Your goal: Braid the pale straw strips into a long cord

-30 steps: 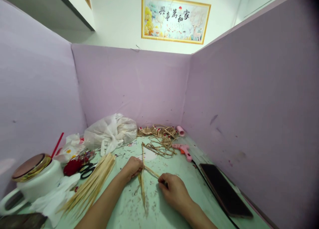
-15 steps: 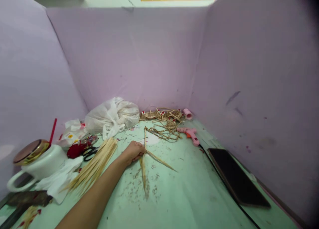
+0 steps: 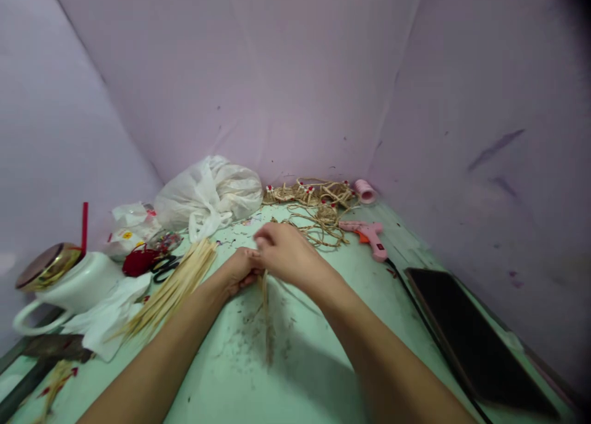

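Note:
My left hand (image 3: 241, 270) is closed on a braid of pale dried straw strips, holding it where the loose strips branch off. From under the fingers, a blurred straw strip (image 3: 266, 325) hangs down toward the front of the table. My right hand (image 3: 286, 252) has its fingers curled over the left fingertips, touching or nearly touching them. It hides most of the braid, and what its fingers pinch cannot be made out. Another strip slants to the right beneath the right wrist. Beside my left forearm lies a bundle of straw strips (image 3: 178, 288).
Behind the hands are a white plastic bag (image 3: 210, 196), coiled straw cord (image 3: 323, 215) and a pink spool (image 3: 364, 191). At right lie a pink glue gun (image 3: 369, 234) with its cord and a dark phone (image 3: 475, 338). A white mug (image 3: 87, 282), scissors (image 3: 164, 269) and a hammer (image 3: 55, 348) are at left.
My right hand let go of the right-hand strip, left view, then came back over my left hand. The left hand keeps its hold on the braid. The view has tilted down.

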The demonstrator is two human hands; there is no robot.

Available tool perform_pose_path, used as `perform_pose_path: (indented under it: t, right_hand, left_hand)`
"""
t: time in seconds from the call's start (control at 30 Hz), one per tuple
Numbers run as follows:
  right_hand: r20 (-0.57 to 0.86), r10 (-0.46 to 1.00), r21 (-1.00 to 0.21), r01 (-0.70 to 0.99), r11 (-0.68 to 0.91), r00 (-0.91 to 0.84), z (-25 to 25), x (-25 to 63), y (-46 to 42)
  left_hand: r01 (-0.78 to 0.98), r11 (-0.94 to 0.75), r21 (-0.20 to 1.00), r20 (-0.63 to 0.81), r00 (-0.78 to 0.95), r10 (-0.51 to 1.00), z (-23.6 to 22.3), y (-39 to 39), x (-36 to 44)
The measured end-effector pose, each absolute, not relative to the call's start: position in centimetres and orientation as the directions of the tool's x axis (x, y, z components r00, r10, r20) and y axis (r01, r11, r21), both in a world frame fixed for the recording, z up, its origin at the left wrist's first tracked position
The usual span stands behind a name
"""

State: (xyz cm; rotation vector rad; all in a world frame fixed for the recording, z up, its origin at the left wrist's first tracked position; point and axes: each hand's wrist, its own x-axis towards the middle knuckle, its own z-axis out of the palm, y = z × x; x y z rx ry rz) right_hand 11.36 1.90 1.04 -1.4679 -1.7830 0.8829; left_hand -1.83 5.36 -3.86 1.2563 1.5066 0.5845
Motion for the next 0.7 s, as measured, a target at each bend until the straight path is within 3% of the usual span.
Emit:
perform_pose_path:
  t: [0.1, 0.3, 0.43, 0.5, 0.6, 0.7]
  right_hand:
    - [0.03, 0.998, -0.778, 0.626, 0.056, -0.053, 0.0, 12.1, 5.4]
    - [-0.433, 0.868, -0.876, 0.341, -0.342, -0.243, -3.7, 11.5, 6.0]
    - [-0.416, 0.88, -0.888, 0.311, -0.339, -0.227, -4.4, 11.0, 5.1]
    - [-0.342, 0.917, -0.914, 0.299, -0.274, -0.205, -5.0, 11.1, 5.0]
    - [-0.225, 0.96, -0.944, 0.28, -0.172, -0.169, -6.3, 11.3, 5.2]
    - [-0.209, 0.967, -0.951, 0.26, -0.167, -0.144, -7.1, 11.2, 5.3]
  left_hand:
    - [0.302, 0.337, 0.892, -0.417, 0.26, 0.871, -3.9, 5.3, -2.2]
    - [0.219, 0.351, 0.91, -0.408, 0.327, 0.852, -4.1, 5.5, -2.7]
    - [0.207, 0.358, 0.911, -0.408, 0.318, 0.856, -4.2, 5.6, -2.4]
    - [0.223, 0.366, 0.904, -0.42, 0.296, 0.858, -4.4, 5.6, -2.2]
    - [0.295, 0.366, 0.883, -0.439, 0.239, 0.866, -4.7, 5.5, -2.0]
    - [0.387, 0.351, 0.853, -0.449, 0.202, 0.87, -4.6, 5.4, -2.2]
